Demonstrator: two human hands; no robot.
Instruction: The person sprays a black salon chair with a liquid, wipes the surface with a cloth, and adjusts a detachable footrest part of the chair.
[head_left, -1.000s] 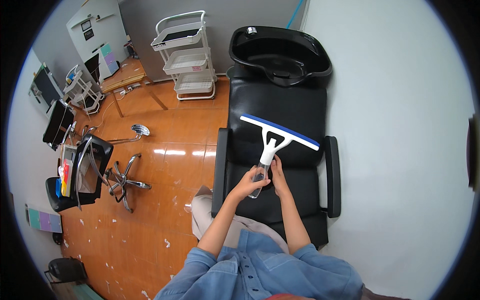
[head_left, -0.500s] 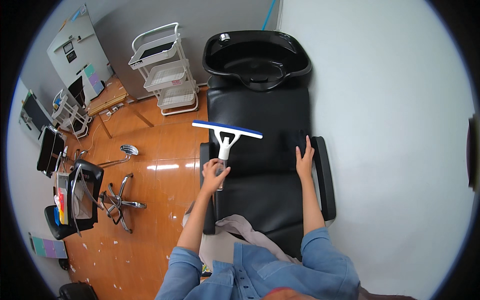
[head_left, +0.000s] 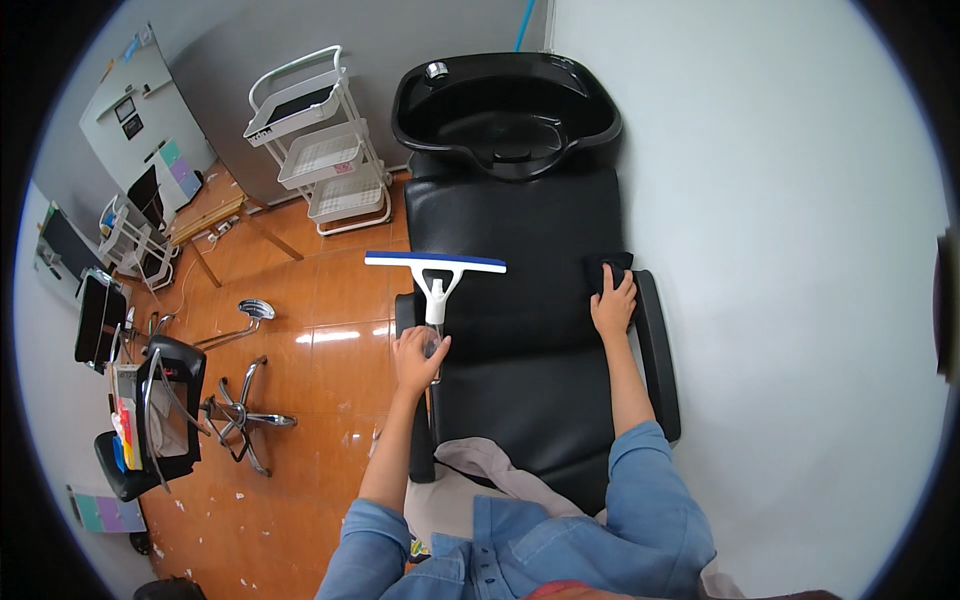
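Note:
My left hand (head_left: 415, 358) is wrapped round the clear bottle handle of a white spray squeegee (head_left: 435, 290). Its wide head with a blue edge points away from me, over the left side of a black shampoo chair (head_left: 515, 225). By the chair's right armrest, my right hand (head_left: 613, 300) presses on a dark cloth (head_left: 606, 264), fingers bent over it. Part of the cloth is hidden under the hand, and its black blends with the seat.
A black wash basin (head_left: 505, 115) with a chrome tap stands at the chair's far end. To its left is a white three-tier trolley (head_left: 325, 160). A salon chair (head_left: 175, 410) and a wheeled base (head_left: 245, 415) stand at left. A white wall (head_left: 790, 300) borders the right.
My right hand has shifted slightly, its fingers now more bent, and the dark cloth shows more beyond them. The squeegee has turned more level and moved a little left in the view.

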